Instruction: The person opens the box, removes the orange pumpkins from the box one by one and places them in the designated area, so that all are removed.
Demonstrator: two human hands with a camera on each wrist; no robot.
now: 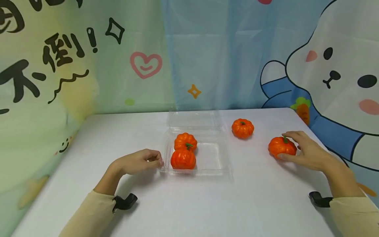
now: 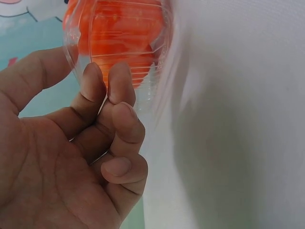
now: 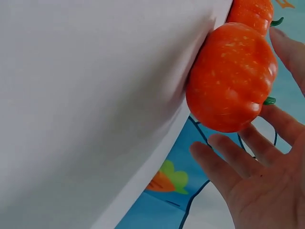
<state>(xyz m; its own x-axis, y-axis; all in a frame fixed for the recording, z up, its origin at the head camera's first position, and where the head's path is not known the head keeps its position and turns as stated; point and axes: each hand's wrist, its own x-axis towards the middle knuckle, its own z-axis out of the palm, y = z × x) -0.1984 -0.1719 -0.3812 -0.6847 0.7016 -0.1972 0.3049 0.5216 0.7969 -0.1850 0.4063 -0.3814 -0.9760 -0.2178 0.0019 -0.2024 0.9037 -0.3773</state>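
Observation:
In the head view, a clear plastic box (image 1: 211,154) with its lid folded back stands mid-table. Inside, on its left side, a rear toy pumpkin (image 1: 185,141) and a front toy pumpkin (image 1: 183,160) touch. My left hand (image 1: 139,162) pinches the box's left front corner, fingers curled, as the left wrist view also shows. At the right, my right hand (image 1: 308,151) is around another orange pumpkin (image 1: 282,146) with a green stem. Its thumb and fingers are spread; the right wrist view shows several fingers (image 3: 228,152) loosely extended beside the pumpkin. Whether the thumb touches it is unclear.
Another orange pumpkin (image 1: 242,128) sits on the white table (image 1: 195,207), right of the box and towards the back. Behind the table hangs a printed cloth (image 1: 207,56) with a cartoon rabbit.

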